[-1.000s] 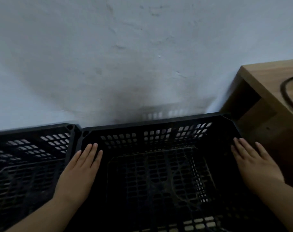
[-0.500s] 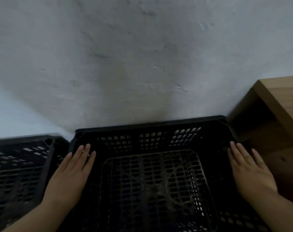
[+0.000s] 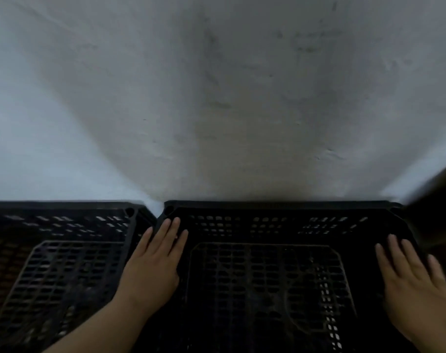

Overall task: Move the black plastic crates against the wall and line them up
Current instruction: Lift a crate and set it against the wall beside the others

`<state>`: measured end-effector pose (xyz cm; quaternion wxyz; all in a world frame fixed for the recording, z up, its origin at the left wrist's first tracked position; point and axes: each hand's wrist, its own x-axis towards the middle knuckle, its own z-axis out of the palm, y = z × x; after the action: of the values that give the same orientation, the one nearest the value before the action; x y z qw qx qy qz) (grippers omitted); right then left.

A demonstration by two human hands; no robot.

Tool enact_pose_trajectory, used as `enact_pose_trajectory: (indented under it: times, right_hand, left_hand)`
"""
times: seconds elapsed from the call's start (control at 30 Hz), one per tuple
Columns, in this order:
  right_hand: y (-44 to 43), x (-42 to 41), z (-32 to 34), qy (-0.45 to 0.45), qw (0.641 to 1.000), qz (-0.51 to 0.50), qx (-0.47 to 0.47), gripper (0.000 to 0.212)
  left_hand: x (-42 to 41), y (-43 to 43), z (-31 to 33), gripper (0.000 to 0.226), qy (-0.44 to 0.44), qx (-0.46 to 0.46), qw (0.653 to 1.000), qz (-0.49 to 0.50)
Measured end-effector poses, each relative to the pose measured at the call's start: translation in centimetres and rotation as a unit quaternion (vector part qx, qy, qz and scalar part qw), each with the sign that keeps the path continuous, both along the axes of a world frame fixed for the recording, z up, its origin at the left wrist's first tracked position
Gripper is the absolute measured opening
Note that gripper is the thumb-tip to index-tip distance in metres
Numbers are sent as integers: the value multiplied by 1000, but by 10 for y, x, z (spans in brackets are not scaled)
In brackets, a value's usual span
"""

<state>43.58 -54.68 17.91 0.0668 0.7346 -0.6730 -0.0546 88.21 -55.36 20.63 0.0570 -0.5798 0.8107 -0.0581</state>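
A black plastic crate (image 3: pixel 280 205) with perforated walls fills the lower middle and right, its back rim along the foot of the white wall (image 3: pixel 216 98). My left hand (image 3: pixel 153 261) lies over its left side wall, fingers straight and pointing at the wall, thumb hidden. My right hand (image 3: pixel 410 278) rests the same way on its right side wall. A second black crate (image 3: pixel 64 206) sits at the left, back rim also at the wall. A narrow wedge of gap shows between the two crates' back corners.
A dark, blurred piece of wooden furniture (image 3: pixel 435 212) stands right beside the held crate's right back corner. The wall closes off everything ahead. The picture is dim and slightly motion-blurred.
The held crate has squared up, so its back rim now runs parallel to the wall. The view has swung left, pushing the wooden furniture to the right edge. Both hands kept their places on the crate.
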Motion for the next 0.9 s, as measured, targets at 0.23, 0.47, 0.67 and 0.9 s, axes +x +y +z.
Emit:
enact_pose_trajectory:
  times: [0.23,0.47,0.67,0.9]
  right_hand:
    - [-23,171,35,-93,992,78,-30,84]
    - [15,351,60,-88,986,136,-36,75]
    - [73,465,56,-53,992,98,52,69]
    - [109,541,50,-19,982,-57,177,73]
  left_hand:
    - [68,-3,66,65,3,-87,995,57]
    - [252,52,83,64,-80,-87,983,137]
    - [403,103,72,73,-127,-20,968,214]
    - [494,116,49,76,-180,72,958,212]
